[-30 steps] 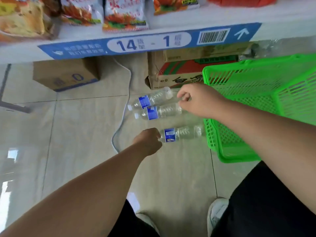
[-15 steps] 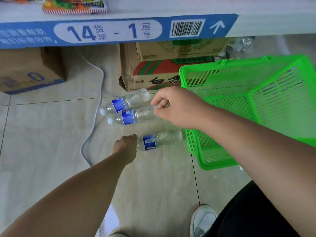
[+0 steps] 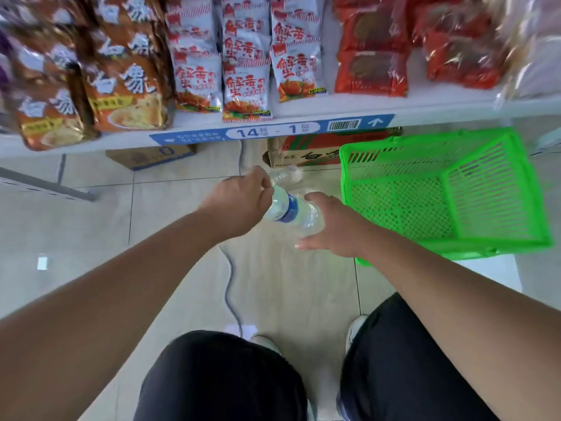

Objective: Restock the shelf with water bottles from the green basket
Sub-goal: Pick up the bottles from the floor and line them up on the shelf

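A clear water bottle (image 3: 287, 209) with a blue label is held above the floor between both hands. My left hand (image 3: 243, 196) is closed round its neck end. My right hand (image 3: 331, 227) cups its base, thumb above and fingers below. A second water bottle (image 3: 285, 174) lies on the tiled floor just behind my left hand, partly hidden. The green basket (image 3: 425, 141) stands on the floor to the right of my hands and looks empty. The white shelf (image 3: 440, 106) runs above, with a blue label strip (image 3: 273, 130) on its front edge.
Snack packets (image 3: 246, 86) and noodle bags (image 3: 121, 86) fill the shelf. Under it sit two cardboard boxes (image 3: 151, 154) (image 3: 303, 154). A grey cable (image 3: 229, 284) trails over the floor between my hands and my knees. My shoes show at the bottom.
My view has tilted up to take in the stocked shelf. The near bottle has left the floor and sits between both hands. My right hand has come off the two farther bottles.
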